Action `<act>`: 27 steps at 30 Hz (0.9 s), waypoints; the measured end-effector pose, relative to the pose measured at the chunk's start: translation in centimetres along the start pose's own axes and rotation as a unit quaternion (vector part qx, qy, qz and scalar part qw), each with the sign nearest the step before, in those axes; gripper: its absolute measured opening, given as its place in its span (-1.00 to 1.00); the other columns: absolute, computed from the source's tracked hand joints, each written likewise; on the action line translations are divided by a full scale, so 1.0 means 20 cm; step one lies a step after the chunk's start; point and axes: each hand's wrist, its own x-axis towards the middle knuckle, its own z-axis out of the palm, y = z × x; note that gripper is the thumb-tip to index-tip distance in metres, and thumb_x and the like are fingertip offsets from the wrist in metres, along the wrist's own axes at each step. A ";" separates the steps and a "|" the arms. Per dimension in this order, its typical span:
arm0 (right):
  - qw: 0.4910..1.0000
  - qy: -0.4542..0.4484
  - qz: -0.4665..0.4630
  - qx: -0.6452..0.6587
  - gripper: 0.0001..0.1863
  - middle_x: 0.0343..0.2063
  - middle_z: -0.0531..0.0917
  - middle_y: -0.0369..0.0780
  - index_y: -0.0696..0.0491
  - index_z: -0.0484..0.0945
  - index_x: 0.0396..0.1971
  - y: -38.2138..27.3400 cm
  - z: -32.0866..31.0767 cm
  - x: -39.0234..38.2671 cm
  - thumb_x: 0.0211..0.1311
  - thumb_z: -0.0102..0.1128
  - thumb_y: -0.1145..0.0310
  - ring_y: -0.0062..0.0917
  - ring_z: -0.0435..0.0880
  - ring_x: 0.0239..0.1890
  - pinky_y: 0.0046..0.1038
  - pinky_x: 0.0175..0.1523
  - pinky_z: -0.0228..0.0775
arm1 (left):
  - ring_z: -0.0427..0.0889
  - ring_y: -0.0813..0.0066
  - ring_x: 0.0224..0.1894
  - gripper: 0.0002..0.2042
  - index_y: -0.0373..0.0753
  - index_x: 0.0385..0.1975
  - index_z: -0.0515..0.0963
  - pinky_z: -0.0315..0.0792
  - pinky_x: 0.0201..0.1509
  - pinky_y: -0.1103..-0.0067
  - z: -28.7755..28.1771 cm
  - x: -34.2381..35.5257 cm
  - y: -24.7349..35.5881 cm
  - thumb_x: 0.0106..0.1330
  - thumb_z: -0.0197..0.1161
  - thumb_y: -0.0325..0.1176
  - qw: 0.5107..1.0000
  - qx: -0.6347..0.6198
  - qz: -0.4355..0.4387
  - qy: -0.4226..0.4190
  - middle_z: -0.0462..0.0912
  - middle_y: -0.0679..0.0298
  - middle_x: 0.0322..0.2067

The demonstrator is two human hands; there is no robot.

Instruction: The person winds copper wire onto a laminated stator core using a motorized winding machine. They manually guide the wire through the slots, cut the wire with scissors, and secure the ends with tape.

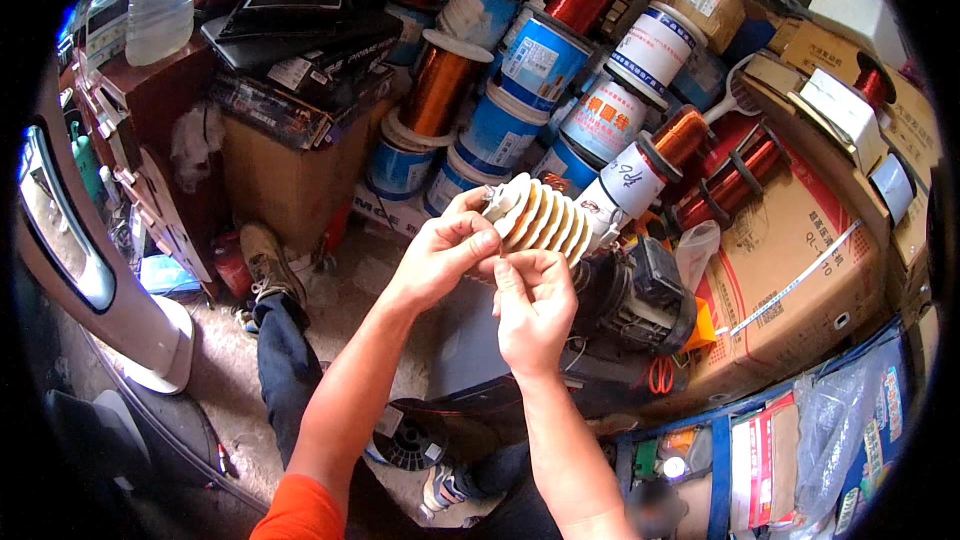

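A white ribbed bobbin (540, 215), with copper-coloured winding between its fins, is raised at the centre. My left hand (448, 252) is closed at its left end, thumb and forefinger pinched at its lower edge. My right hand (532, 305) is closed just below the bobbin, its thumb and index finger together; whatever they pinch is too small or hidden to make out. A dark motor-like machine (645, 295) stands just behind and right of my hands.
Stacked drums (540, 65) and copper-wire spools (445, 90) crowd the back. Cardboard boxes (790, 275) fill the right, parts bins (760, 460) the lower right. A cabinet (150, 140) and pale stand (150, 345) are left. A black reel (415, 445) lies near my feet.
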 end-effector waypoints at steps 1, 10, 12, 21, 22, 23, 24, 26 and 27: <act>0.998 0.005 -0.034 -0.045 -0.91 -0.38 0.69 -0.19 0.18 0.46 -0.28 0.01 0.00 -0.01 0.25 0.16 0.59 -0.78 0.50 -0.55 -0.73 -0.52 0.29 | 0.17 0.37 0.34 -0.82 -0.28 -0.42 0.59 0.19 0.25 0.42 0.03 0.00 0.01 0.31 0.25 -0.29 1.000 0.017 0.011 0.012 0.34 0.07 0.24; 0.993 0.091 -0.021 -0.065 -0.88 -0.11 0.65 -0.14 0.20 0.53 -0.21 -0.10 -0.29 -0.13 0.28 0.14 0.54 -0.79 0.50 -0.57 -0.73 -0.50 0.39 | 0.27 0.36 0.32 -0.56 -0.22 0.21 0.41 0.12 0.36 0.47 -0.08 0.04 -0.09 0.45 0.05 -0.12 0.994 -0.080 0.044 0.064 0.34 0.10 0.26; 0.994 0.069 0.042 -0.080 -0.87 -0.29 0.67 -0.21 0.20 0.52 -0.21 -0.05 -0.40 -0.21 0.31 0.15 0.49 -0.79 0.47 -0.59 -0.74 -0.52 0.36 | 0.31 0.35 0.28 -0.43 -0.28 0.25 0.34 0.13 0.35 0.45 -0.17 -0.01 -0.11 0.40 0.09 0.01 0.989 0.136 -0.019 0.064 0.42 0.18 0.21; 0.977 0.070 0.194 -0.052 -0.82 -0.33 0.66 -0.27 0.16 0.53 -0.14 0.21 -0.45 -0.42 0.27 0.18 0.51 -0.80 0.46 -0.55 -0.72 -0.46 0.36 | 0.26 0.27 0.29 -0.08 -0.28 0.40 0.00 0.28 0.28 0.37 -0.15 -0.23 -0.15 0.09 0.47 -0.34 0.972 0.189 -0.141 -0.015 0.24 0.02 0.28; 0.980 0.065 0.177 -0.061 -0.81 -0.33 0.65 -0.28 0.16 0.53 -0.13 0.24 -0.44 -0.43 0.26 0.18 0.53 -0.81 0.46 -0.53 -0.71 -0.45 0.36 | 0.27 0.27 0.29 -0.08 -0.28 0.41 0.00 0.30 0.28 0.37 -0.16 -0.24 -0.14 0.08 0.47 -0.36 0.968 0.201 -0.150 -0.020 0.25 0.01 0.28; 0.978 0.053 0.192 -0.069 -0.78 -0.25 0.64 -0.28 0.16 0.53 -0.12 0.25 -0.44 -0.43 0.22 0.19 0.56 -0.80 0.46 -0.49 -0.70 -0.43 0.35 | 0.27 0.27 0.29 -0.07 -0.27 0.41 -0.01 0.31 0.27 0.37 -0.16 -0.25 -0.12 0.08 0.47 -0.38 0.964 0.212 -0.159 -0.025 0.26 0.01 0.27; 0.979 0.048 0.178 -0.088 -0.77 -0.21 0.63 -0.27 0.16 0.53 -0.12 0.27 -0.43 -0.43 0.21 0.21 0.56 -0.79 0.47 -0.49 -0.70 -0.43 0.35 | 0.28 0.27 0.29 -0.07 -0.26 0.41 -0.01 0.32 0.27 0.37 -0.17 -0.26 -0.11 0.07 0.47 -0.40 0.961 0.221 -0.166 -0.028 0.27 0.00 0.26; 0.980 0.039 0.151 -0.124 -0.75 -0.15 0.61 -0.25 0.17 0.53 -0.12 0.29 -0.41 -0.43 0.18 0.23 0.57 -0.78 0.49 -0.48 -0.69 -0.43 0.36 | 0.30 0.33 0.27 -0.08 -0.25 0.41 0.00 0.35 0.24 0.42 -0.17 -0.28 -0.09 0.07 0.47 -0.41 0.960 0.219 -0.175 -0.025 0.28 0.08 0.27; 0.979 0.034 0.140 -0.143 -0.72 -0.11 0.59 -0.21 0.18 0.52 -0.12 0.28 -0.39 -0.42 0.14 0.25 0.58 -0.75 0.51 -0.49 -0.69 -0.43 0.36 | 0.31 0.36 0.26 -0.08 -0.25 0.41 0.00 0.36 0.23 0.45 -0.16 -0.28 -0.09 0.07 0.46 -0.41 0.960 0.215 -0.177 -0.025 0.28 0.12 0.27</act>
